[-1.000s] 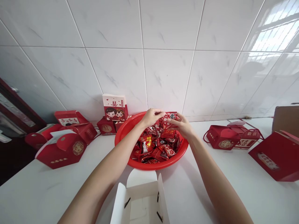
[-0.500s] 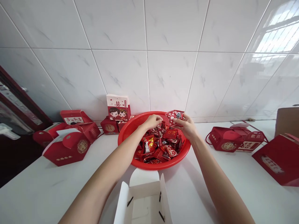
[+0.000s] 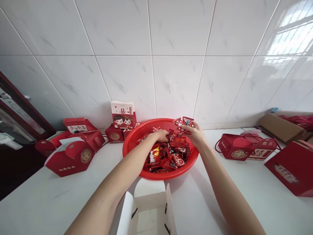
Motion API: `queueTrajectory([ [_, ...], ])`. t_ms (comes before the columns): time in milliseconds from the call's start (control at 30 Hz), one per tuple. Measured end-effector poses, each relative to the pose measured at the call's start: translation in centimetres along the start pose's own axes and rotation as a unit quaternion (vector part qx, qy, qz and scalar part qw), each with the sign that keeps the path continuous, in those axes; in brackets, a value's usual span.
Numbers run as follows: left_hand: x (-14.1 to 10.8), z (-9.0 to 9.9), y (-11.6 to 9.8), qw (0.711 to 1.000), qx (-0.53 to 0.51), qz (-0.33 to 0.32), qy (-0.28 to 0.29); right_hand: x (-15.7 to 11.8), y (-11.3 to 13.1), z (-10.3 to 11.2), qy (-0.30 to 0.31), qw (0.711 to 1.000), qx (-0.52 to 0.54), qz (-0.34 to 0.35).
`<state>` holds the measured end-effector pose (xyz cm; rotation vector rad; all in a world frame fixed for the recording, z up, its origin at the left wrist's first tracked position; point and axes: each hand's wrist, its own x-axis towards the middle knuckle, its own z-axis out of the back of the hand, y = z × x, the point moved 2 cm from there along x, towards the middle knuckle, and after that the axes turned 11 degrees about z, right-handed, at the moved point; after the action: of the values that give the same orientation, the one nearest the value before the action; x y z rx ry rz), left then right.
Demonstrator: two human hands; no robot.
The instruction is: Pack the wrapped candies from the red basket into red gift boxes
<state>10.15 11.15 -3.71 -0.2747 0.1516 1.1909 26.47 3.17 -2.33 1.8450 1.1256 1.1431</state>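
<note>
A red plastic basket (image 3: 160,175) holds a heap of small red wrapped candy packets (image 3: 168,156). At the basket's back right rim, my right hand (image 3: 197,133) is closed on two red packets (image 3: 184,124), one spotted with white and one with a dark character on a light patch. My left hand (image 3: 160,135) reaches into the heap with its fingers bent together; the fingertips sink among the packets, so I cannot make out what they grip. Nearest me stands an open box (image 3: 151,199), white inside, with dark slits in its walls.
Several red gift boxes (image 3: 75,156) stand on the left of the white counter (image 3: 66,192). A box with two cartoon figures (image 3: 123,114) rests on smaller ones against the tiled wall. More red boxes (image 3: 236,147) and a cardboard carton (image 3: 281,125) are on the right.
My left hand has moved down and slightly right into the heap, from above it. The right hand stays at the rim, its two packets now fanned apart.
</note>
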Motion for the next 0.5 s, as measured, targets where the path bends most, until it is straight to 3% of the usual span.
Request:
queueTrajectory([
  [267, -1.0, 2.1, 2.2, 0.990, -0.110, 0.050, 0.075, 0.0, 0.0, -0.1, -0.003, 1.000, -0.006, -0.006],
  [400, -2.0, 3.1, 3.3, 0.978, -0.181, 0.040, 0.093, 0.0, 0.0, -0.1, 0.001, 1.000, -0.013, -0.015],
  [500, -2.8, 3.7, 3.7, 0.953, -0.284, 0.010, 0.110, 0.0, 0.1, 0.0, -0.004, 1.000, -0.015, -0.017],
])
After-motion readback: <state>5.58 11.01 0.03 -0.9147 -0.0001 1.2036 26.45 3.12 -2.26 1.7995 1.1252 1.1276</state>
